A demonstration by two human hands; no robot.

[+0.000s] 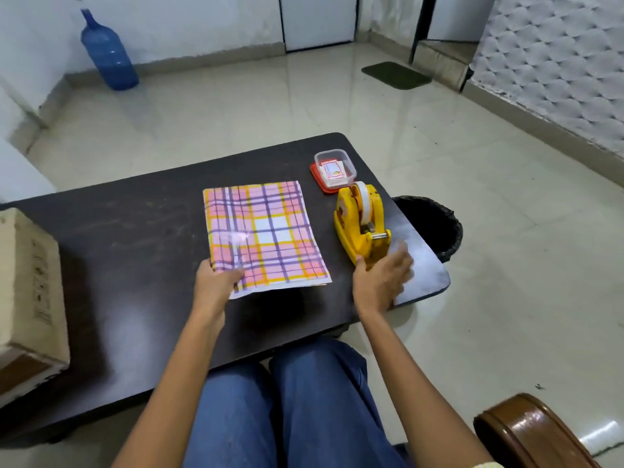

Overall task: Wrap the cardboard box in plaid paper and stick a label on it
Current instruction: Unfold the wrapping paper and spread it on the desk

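On table (135, 231), left hand (216, 282) pinches plaid paper (266, 231); right hand (378, 282) touches dispenser (361, 221).

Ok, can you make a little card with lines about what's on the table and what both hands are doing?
table: dark table
paper: plaid paper in the middle of it
box: cardboard box at the left edge, not wrapped yet
tape: yellow tape dispenser right of the paper
labels: clear tub on a red lid, behind the dispenser
left: left hand pinches the paper's near left corner
right: right hand at the dispenser's near end, blurred, grip unclear
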